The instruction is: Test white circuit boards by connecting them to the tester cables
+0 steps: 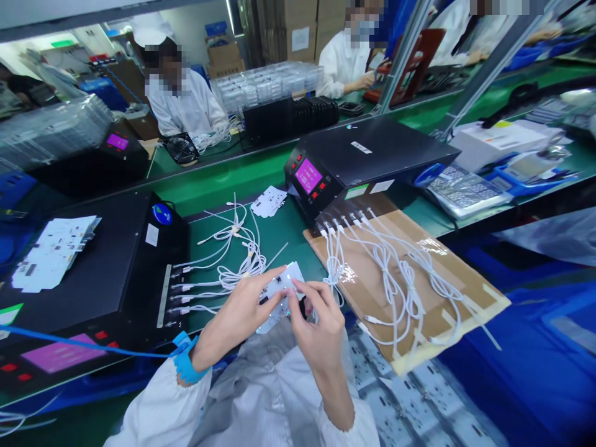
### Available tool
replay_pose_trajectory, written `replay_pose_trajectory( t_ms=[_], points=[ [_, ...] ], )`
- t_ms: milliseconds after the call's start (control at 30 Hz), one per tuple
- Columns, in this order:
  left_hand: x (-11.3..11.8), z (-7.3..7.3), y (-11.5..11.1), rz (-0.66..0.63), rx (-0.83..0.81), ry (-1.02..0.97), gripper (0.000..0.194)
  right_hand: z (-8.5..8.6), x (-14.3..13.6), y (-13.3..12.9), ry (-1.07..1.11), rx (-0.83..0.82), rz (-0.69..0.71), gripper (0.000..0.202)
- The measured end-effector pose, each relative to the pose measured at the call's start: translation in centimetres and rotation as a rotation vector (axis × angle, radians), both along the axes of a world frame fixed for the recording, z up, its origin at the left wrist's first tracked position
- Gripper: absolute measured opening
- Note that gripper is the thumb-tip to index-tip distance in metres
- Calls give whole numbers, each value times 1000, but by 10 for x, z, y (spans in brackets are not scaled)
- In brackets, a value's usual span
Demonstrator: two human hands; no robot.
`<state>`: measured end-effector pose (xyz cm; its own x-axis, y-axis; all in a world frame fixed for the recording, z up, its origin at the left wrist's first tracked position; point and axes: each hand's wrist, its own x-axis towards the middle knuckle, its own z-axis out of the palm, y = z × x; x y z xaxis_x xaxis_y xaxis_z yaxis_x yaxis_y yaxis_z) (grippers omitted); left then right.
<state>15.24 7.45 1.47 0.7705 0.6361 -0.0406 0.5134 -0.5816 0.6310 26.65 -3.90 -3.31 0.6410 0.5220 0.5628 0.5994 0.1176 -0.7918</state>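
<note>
Between my two hands, close to my body, is a white circuit board [274, 324] with small dark parts on it. My left hand [246, 310] grips its left side, thumb across the face; a blue wrist strap circles that wrist. My right hand [319, 313] pinches the upper right edge with thumb and forefinger. A small black thing shows by the right fingers, too hidden to name. Just beyond my left hand lies a bundle of white cables [239, 273] plugged into the left black tester box [139, 248].
Another black tester box [386, 152] with a lit screen feeds white cables over a cardboard sheet [419, 298]. White boards [51, 254] are stacked on the left box, and more boards [269, 202] lie on the green bench. A blue cord [93, 345] runs left from my wrist. Co-workers sit across.
</note>
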Motion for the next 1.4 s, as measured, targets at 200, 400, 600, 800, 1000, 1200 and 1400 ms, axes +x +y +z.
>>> replay_pose_trajectory(
  t_ms=[200, 400, 600, 800, 1000, 1200, 1400],
  points=[
    [0, -5, -7, -43, 9, -35, 45, -1, -3, 8, 9, -6, 21, 13],
    [1, -7, -9, -24, -6, -12, 44, -7, -3, 8, -56, 9, -16, 11],
    [3, -7, -6, -72, -9, -6, 42, -8, -2, 11, -91, 8, -32, 11],
    [4, -11, -5, -86, -1, -5, 42, -13, -1, 12, -87, 14, -30, 12],
    [3, -12, -8, -138, 39, 12, 43, -17, -2, 15, -111, 4, -25, 14],
    [4, -17, -8, -140, 106, 7, 47, -21, -1, 17, -79, -10, 4, 15],
    [19, -14, 11, -99, 56, 60, 37, -25, 10, 31, -114, -78, 76, 14]
  ],
)
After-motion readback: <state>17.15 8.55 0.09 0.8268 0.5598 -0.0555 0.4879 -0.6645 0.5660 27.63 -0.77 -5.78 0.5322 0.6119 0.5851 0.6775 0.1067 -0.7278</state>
